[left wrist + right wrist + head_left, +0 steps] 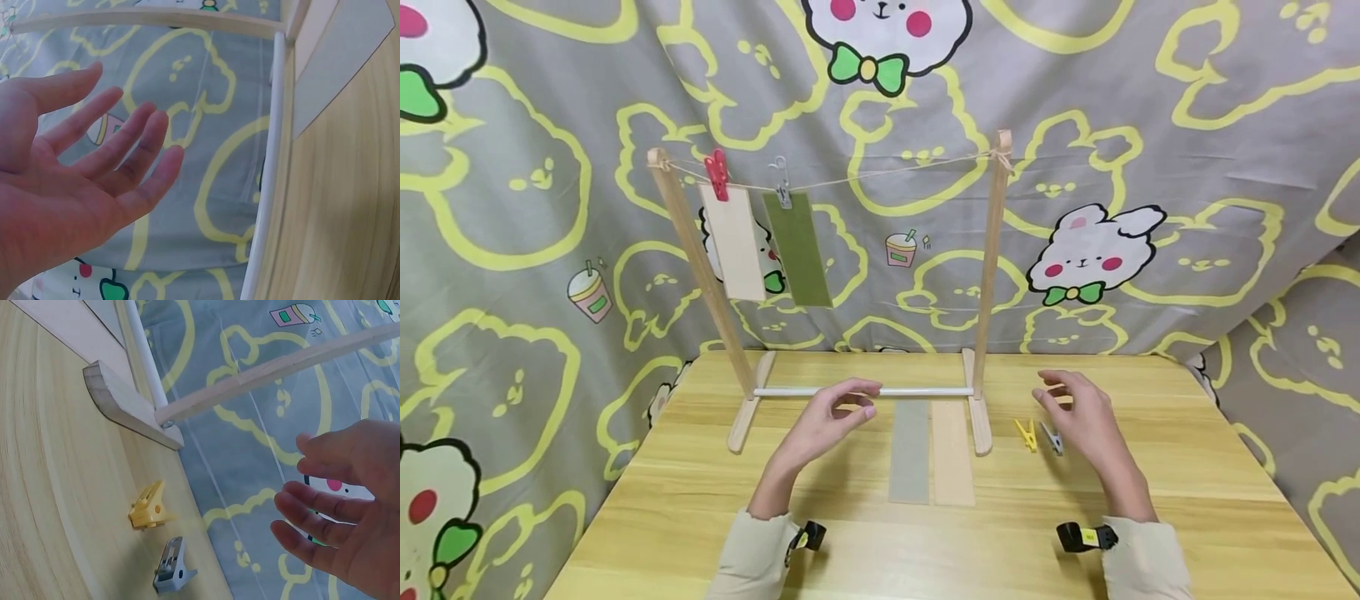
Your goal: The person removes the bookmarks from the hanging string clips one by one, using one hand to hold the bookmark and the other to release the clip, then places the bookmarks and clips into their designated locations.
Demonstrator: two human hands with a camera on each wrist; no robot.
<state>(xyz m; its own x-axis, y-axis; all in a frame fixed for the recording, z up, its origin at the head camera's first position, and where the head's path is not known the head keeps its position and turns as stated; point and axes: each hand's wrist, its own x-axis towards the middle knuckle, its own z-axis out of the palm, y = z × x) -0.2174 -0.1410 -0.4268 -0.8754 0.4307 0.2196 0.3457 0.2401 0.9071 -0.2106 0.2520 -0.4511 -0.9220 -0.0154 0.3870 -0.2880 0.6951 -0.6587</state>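
A cream strip hangs from the string under a red clothespin. Right of it a green strip hangs under a grey clothespin. My left hand, relaxed and holding nothing, hovers left of a grey strip lying on the table; a beige strip lies alongside that one. My right hand is held in the air with loosely bent fingers. Just left of it, a yellow clothespin and a second grey clothespin lie on the wood.
A wooden frame has two posts, feet and a white crossbar low between them. It stands at the back of the table. Behind it hangs a grey patterned curtain.
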